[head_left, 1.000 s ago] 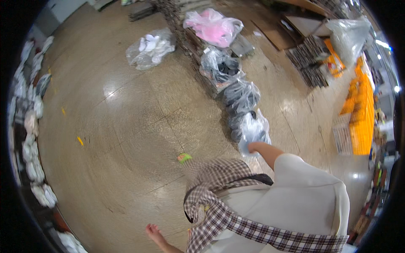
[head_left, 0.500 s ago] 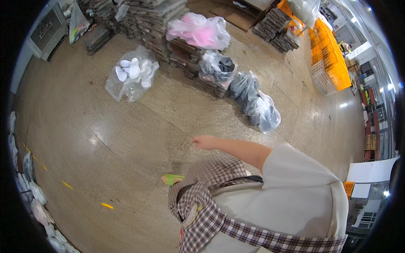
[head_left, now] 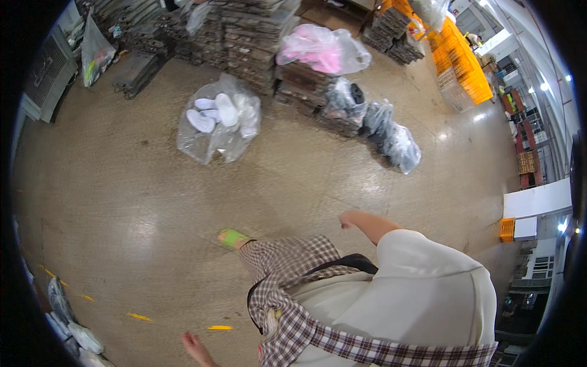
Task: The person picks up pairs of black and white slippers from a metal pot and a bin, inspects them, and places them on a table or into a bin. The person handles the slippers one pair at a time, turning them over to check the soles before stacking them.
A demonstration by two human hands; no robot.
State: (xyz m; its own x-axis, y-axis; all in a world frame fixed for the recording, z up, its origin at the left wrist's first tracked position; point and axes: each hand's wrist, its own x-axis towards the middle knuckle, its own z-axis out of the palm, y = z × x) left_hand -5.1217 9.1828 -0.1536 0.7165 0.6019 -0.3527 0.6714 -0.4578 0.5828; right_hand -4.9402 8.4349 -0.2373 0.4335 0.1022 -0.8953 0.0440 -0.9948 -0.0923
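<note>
My left hand [head_left: 195, 348] shows at the lower edge, over the floor. Its fingers look loosely stretched, and no object shows in it. My right hand [head_left: 349, 219] hangs out in front of the light sleeve, small and blurred; its fingers cannot be made out, and nothing sticks out of it. Neither hand touches anything. A green slipper [head_left: 233, 238] is on my foot below the checked apron [head_left: 293, 260]. Nearest ahead on the floor lies an opened clear plastic bag [head_left: 214, 137] with several white shoe-shaped pieces [head_left: 226, 110] on it.
Stacks of dark slabs [head_left: 247, 52] rise beyond the bag, with a pink-filled plastic bag [head_left: 318, 52] on top. Dark-filled bags [head_left: 391, 137] line the floor beside them. Orange crates [head_left: 455, 58] stand farther right. Plastic bundles [head_left: 82, 336] lie at lower left.
The view has shifted, and the bag of white pieces now appears farther right. My right hand has swung back toward my body. My left hand has come into view, and the green-slippered foot has stepped forward.
</note>
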